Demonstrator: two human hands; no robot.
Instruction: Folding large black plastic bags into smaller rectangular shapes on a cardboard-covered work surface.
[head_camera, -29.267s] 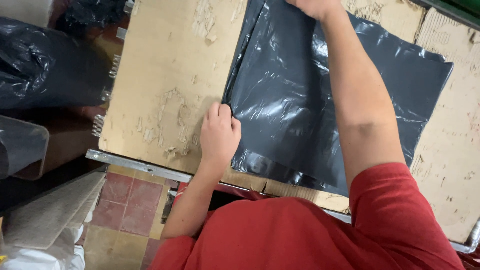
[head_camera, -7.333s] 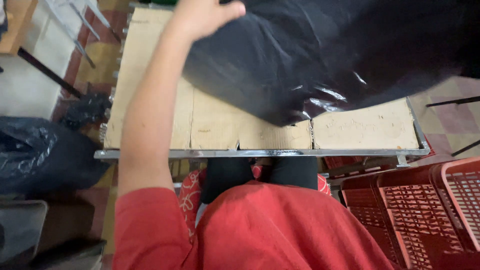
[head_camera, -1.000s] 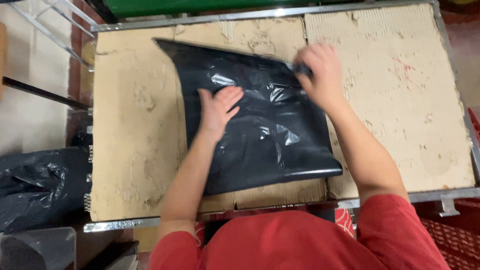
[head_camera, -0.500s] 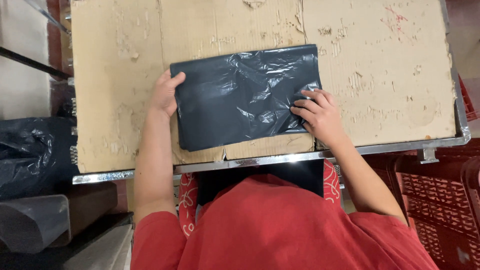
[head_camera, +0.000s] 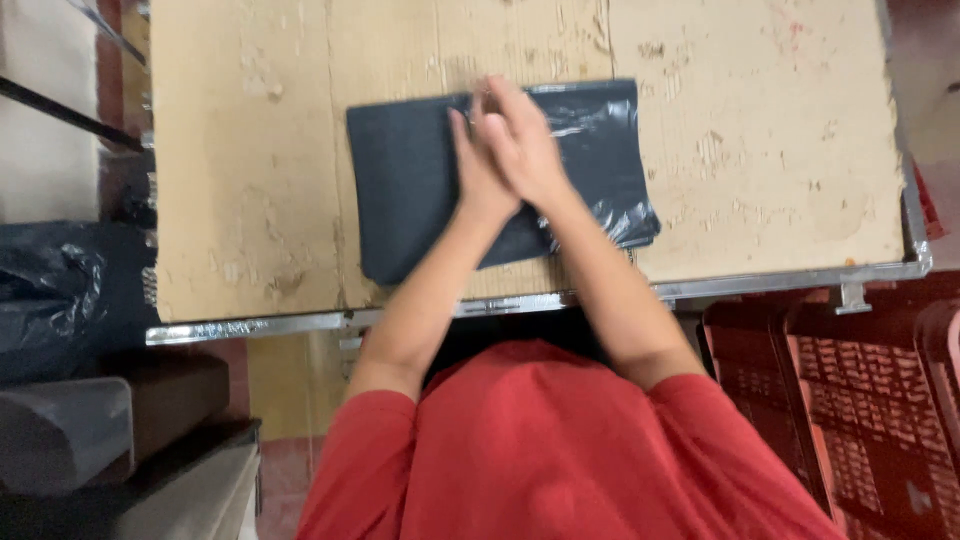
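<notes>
Black folded bag (head_camera: 410, 190) beneath both hands

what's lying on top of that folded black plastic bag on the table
Both hands, the left hand and right hand, rest side by side on the black bag. Anything under them is hidden.

Bare cardboard tabletop (head_camera: 250, 150) is lying open at frame left and right of the folded black bag (head_camera: 410, 190); red crates (head_camera: 860, 400) are crowding the lower right.

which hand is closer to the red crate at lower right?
Right. The right hand lies on the folded black bag, on the side toward the red crate. The left hand presses beside it, farther from the crate.
</notes>
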